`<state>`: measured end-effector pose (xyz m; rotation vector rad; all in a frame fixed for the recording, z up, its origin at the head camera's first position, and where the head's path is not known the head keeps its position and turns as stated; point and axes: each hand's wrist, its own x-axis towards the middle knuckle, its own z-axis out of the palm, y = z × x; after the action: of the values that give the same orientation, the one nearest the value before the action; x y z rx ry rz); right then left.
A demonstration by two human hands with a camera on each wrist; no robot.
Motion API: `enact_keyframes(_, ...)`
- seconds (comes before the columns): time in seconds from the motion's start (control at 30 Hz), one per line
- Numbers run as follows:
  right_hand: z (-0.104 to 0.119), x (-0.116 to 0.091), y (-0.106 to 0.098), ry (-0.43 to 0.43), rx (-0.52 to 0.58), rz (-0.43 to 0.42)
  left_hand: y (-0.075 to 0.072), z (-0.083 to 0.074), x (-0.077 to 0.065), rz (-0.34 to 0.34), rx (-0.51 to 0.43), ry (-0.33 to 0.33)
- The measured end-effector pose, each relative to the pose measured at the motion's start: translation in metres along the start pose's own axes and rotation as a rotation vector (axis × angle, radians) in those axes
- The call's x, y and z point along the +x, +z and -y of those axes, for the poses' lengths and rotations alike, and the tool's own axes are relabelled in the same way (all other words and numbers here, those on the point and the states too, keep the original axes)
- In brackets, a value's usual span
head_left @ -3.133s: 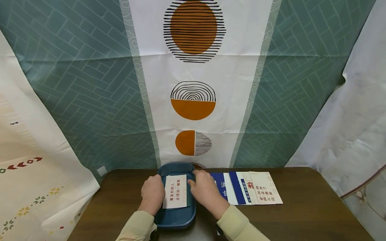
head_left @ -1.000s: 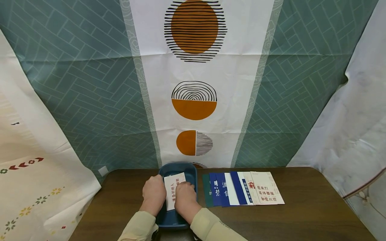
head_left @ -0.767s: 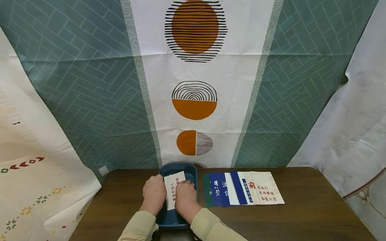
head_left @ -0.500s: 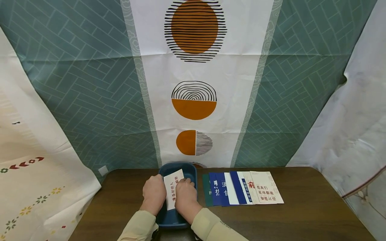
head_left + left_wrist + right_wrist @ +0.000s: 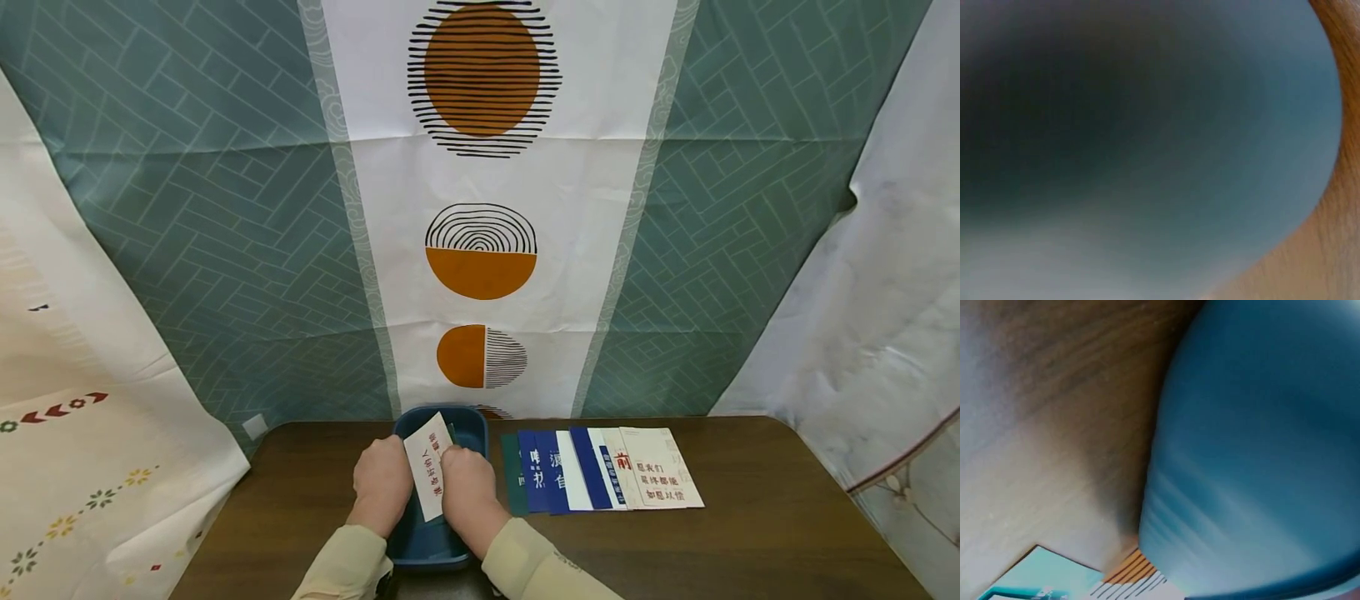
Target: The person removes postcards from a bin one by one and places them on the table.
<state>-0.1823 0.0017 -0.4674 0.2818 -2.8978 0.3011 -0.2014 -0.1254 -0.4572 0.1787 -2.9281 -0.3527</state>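
Observation:
A blue tray (image 5: 427,546) stands at the near middle of the brown table. My left hand (image 5: 382,482) is curled at its left rim, fingertips hidden from the head view. Over the tray a white card (image 5: 426,467) with red characters leans up at a slant, and my right hand (image 5: 471,493) pinches its right side. A strip of green card (image 5: 452,432) shows behind the white one. The left wrist view is blurred and mostly filled by a bluish surface. In the right wrist view the tray's outer wall (image 5: 1247,456) hides the fingers.
To the right of the tray, several overlapping cards (image 5: 663,471) lie fanned in a row, green, blue and white. Brown tabletop (image 5: 750,542) spreads further right. A patterned cloth (image 5: 480,167) hangs behind the table.
My right hand went from the tray's right side to the white card, and now draws it slightly up and right. The card has tilted, uncovering green behind it. The left hand stays put.

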Motion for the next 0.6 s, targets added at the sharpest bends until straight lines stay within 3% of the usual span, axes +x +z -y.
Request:
enact_keyframes(0.13,-0.003,0.000,-0.002,-0.026,0.015,0.025,-0.001,0.001,0.000,0.011,0.001,-0.001)
enact_keyframes(0.37,-0.011,0.002,-0.011,-0.013,0.225,0.092,-0.001,0.000,-0.001,0.032,-0.006,-0.011)
enact_keyframes(0.5,-0.015,0.002,-0.016,-0.003,0.343,0.094,-0.001,0.000,0.000,0.041,-0.005,-0.018)
enact_keyframes(0.6,-0.018,0.003,-0.017,-0.002,0.368,0.068,-0.001,0.000,0.000,0.030,-0.001,-0.014)
